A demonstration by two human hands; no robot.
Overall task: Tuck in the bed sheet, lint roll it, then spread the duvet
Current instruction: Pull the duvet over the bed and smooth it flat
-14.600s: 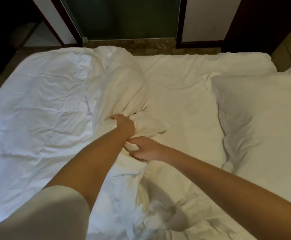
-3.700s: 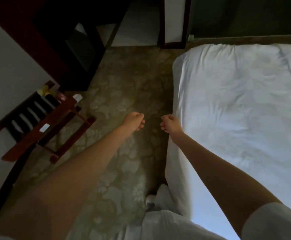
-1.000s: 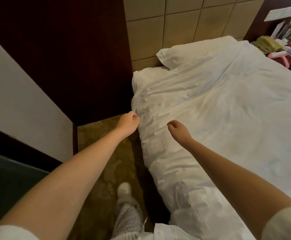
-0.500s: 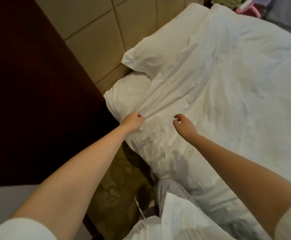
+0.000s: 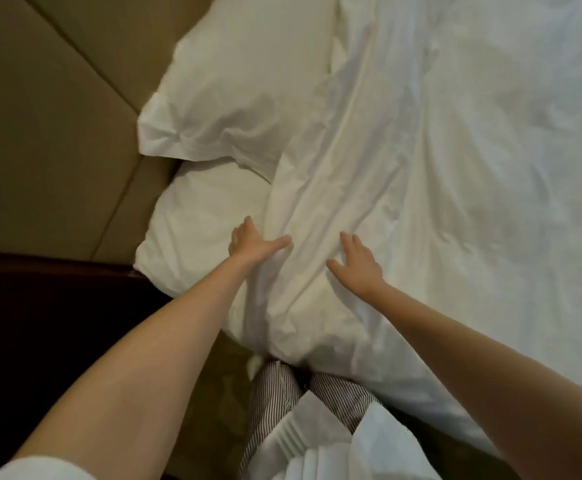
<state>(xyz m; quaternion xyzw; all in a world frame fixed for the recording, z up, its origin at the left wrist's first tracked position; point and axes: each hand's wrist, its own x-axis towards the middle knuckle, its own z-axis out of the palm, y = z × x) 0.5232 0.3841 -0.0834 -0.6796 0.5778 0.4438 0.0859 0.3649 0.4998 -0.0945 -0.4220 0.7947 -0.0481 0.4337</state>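
Currently both palms lie flat with fingers spread, holding nothing: left hand (image 5: pixel 251 242) at the edge of the crumpled white fabric duvet (image 5: pixel 421 168), right hand (image 5: pixel 357 265) on it just beside, likely smoothing wrinkles toward the white rectangular pillow (image 5: pixel 241 98) beyond them.

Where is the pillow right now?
In the head view the pillow lies upper left, against the padded headboard, beyond the left hand.

1. Bed (image 5: pixel 165 268): corner nearest the padded wall, covered by a white sheet (image 5: pixel 206 209).
2. Pillow (image 5: pixel 241 98): lies at the head end.
3. Duvet (image 5: pixel 456 168): white, rumpled, spread over the rest, its edge meeting the pillow.
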